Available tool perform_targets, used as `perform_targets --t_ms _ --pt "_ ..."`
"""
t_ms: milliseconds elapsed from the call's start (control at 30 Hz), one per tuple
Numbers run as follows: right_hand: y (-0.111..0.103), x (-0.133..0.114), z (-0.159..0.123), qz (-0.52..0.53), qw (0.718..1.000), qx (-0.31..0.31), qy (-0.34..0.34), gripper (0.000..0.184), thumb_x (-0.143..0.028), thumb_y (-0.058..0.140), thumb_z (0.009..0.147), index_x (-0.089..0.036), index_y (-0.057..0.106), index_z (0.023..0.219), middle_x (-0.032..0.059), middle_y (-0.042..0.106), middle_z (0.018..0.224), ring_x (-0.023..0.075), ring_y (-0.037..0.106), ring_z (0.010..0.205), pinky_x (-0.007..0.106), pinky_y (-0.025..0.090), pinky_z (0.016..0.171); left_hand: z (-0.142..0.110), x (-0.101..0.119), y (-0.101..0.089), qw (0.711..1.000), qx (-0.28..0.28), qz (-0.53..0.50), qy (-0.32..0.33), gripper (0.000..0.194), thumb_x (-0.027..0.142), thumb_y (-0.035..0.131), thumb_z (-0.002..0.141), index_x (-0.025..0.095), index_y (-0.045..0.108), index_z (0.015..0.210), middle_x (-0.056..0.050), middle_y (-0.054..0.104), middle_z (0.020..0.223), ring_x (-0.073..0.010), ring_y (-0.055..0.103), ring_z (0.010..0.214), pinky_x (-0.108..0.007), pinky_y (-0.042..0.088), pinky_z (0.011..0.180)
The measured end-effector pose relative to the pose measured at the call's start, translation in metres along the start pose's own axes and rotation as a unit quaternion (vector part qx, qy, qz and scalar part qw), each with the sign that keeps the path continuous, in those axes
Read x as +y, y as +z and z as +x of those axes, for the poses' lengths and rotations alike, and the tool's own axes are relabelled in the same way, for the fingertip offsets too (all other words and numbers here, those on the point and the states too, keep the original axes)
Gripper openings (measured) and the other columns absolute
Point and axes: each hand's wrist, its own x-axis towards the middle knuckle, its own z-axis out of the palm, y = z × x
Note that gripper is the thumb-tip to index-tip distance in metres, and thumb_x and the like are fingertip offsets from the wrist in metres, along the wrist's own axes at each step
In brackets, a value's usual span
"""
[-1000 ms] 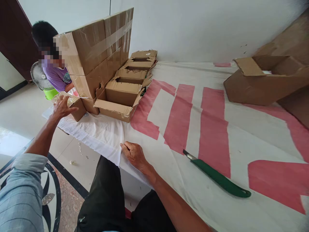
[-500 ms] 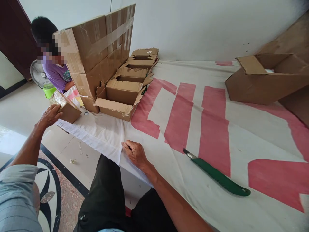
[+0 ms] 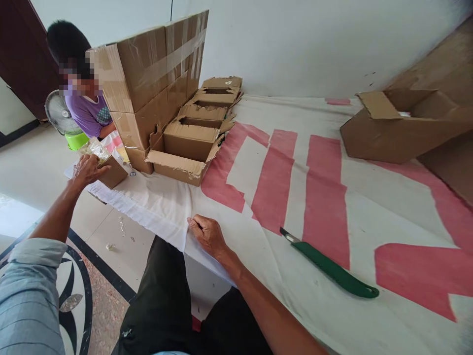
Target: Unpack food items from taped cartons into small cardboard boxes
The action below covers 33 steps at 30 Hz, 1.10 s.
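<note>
left hand [image 3: 87,169] grips small box [image 3: 111,171] | right hand [image 3: 207,235], apparently flat, on cloth [image 3: 258,162]

Big carton [image 3: 402,125] cut by right edge — contents unseen.

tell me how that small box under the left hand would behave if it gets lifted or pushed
The small box looks like thin cardboard, so probably light and a little crushable. It sits at the edge of the cloth, so a push outward could tip it off. The crinkly plastic on top, under the left hand, may slip or rustle loose.
</note>
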Motion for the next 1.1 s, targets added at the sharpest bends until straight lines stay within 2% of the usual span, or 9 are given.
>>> perform_targets --t_ms 167,300,533,667,767,867,933,1033,1100 --pt "0.000 -0.002 0.000 0.005 1.000 0.004 -0.004 0.050 -0.054 0.047 0.106 -0.029 0.028 0.068 -0.0046 0.037 0.058 0.0149 0.033 0.058 0.034 0.028 0.061 0.017 0.041 -0.009 0.998 -0.025 -0.004 -0.053 0.101 0.090 0.073 0.088 0.016 0.062 0.156 -0.035 0.056 0.161 -0.0612 0.050 0.153 -0.073 0.046 0.119" --pt "-0.002 -0.003 0.002 0.014 1.000 -0.005 -0.005 0.050 -0.054 0.048 0.106 -0.029 0.030 0.067 -0.0044 0.038 0.057 0.0149 0.034 0.057 0.033 0.029 0.061 0.029 0.069 -0.009 0.994 -0.037 -0.033 -0.102 0.122 0.101 0.078 0.073 0.013 0.064 0.156 -0.040 0.044 0.170 -0.0680 0.043 0.156 -0.081 0.043 0.120" --pt "-0.003 -0.004 0.005 0.029 1.000 -0.004 -0.002 0.048 -0.053 0.047 0.105 -0.029 0.029 0.068 -0.0040 0.038 0.058 0.0150 0.034 0.058 0.033 0.030 0.062 0.021 0.086 -0.010 0.992 0.017 -0.057 -0.109 0.102 0.078 0.075 0.091 0.004 0.060 0.159 -0.041 0.042 0.175 -0.0636 0.040 0.162 -0.079 0.042 0.124" --pt "-0.005 -0.005 0.006 0.039 0.999 -0.001 0.001 0.049 -0.054 0.047 0.105 -0.029 0.028 0.068 -0.0040 0.038 0.059 0.0151 0.034 0.058 0.034 0.029 0.062 -0.004 0.079 -0.030 0.991 0.010 -0.066 -0.112 0.083 0.064 0.071 0.101 -0.003 0.065 0.148 -0.038 0.053 0.166 -0.0590 0.054 0.152 -0.065 0.049 0.118" --pt "-0.005 -0.006 0.006 0.052 0.999 0.001 0.001 0.049 -0.054 0.048 0.105 -0.029 0.029 0.068 -0.0039 0.039 0.059 0.0152 0.035 0.059 0.034 0.030 0.062 -0.035 0.082 -0.046 0.993 -0.004 -0.050 -0.107 0.076 0.059 0.068 0.106 -0.004 0.064 0.147 -0.035 0.058 0.162 -0.0550 0.060 0.146 -0.061 0.051 0.116" --pt "-0.004 -0.011 0.005 0.073 0.997 0.005 -0.001 0.047 -0.054 0.051 0.104 -0.028 0.033 0.068 -0.0029 0.045 0.060 0.0159 0.040 0.059 0.033 0.034 0.063 -0.077 0.105 -0.052 0.995 -0.014 -0.019 -0.102 0.078 0.067 0.067 0.105 0.003 0.064 0.150 -0.034 0.060 0.161 -0.0539 0.063 0.145 -0.061 0.053 0.115" --pt "-0.004 -0.018 0.003 0.097 0.995 0.000 -0.001 0.042 -0.052 0.054 0.103 -0.028 0.046 0.070 -0.0005 0.057 0.066 0.0176 0.051 0.064 0.033 0.041 0.067 -0.108 0.129 -0.049 0.996 -0.016 0.002 -0.088 0.078 0.072 0.066 0.103 0.009 0.067 0.148 -0.033 0.060 0.161 -0.0543 0.065 0.142 -0.062 0.057 0.112" --pt "-0.006 -0.031 -0.003 0.143 0.990 -0.021 0.008 0.029 -0.049 0.060 0.104 -0.025 0.069 0.090 0.0055 0.078 0.091 0.0212 0.070 0.080 0.034 0.052 0.076 -0.144 0.160 -0.043 0.999 -0.020 0.012 -0.024 0.074 0.075 0.063 0.104 0.014 0.069 0.146 -0.030 0.063 0.158 -0.0538 0.067 0.140 -0.063 0.058 0.111" --pt "-0.008 -0.039 -0.009 0.168 0.985 -0.039 0.018 0.027 -0.048 0.064 0.104 -0.024 0.076 0.108 0.0089 0.083 0.111 0.0224 0.075 0.090 0.035 0.057 0.080 -0.150 0.165 -0.042 1.000 -0.008 -0.010 0.000 0.073 0.075 0.060 0.106 0.018 0.068 0.149 -0.027 0.064 0.160 -0.0524 0.067 0.140 -0.064 0.057 0.113"
